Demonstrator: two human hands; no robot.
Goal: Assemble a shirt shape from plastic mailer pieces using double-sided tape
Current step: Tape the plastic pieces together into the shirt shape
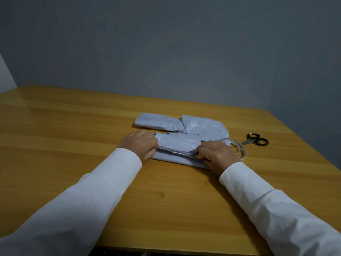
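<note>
A pale grey mailer piece (178, 145) lies folded on the wooden table (73, 126), its upper flap lifted along a silvery inner edge. My left hand (140, 145) pinches the flap's left end. My right hand (215, 154) pinches the fold at its right end and rests on the lower layer. Two more crumpled mailer pieces lie just behind: one at the left (156, 121), one at the right (204, 128). A roll of clear double-sided tape (238, 146) sits behind my right hand, partly hidden by it.
Black-handled scissors (256, 140) lie to the right of the tape roll. A grey wall stands behind the table's far edge. The table's right edge runs diagonally past the scissors. White sleeves cover both forearms.
</note>
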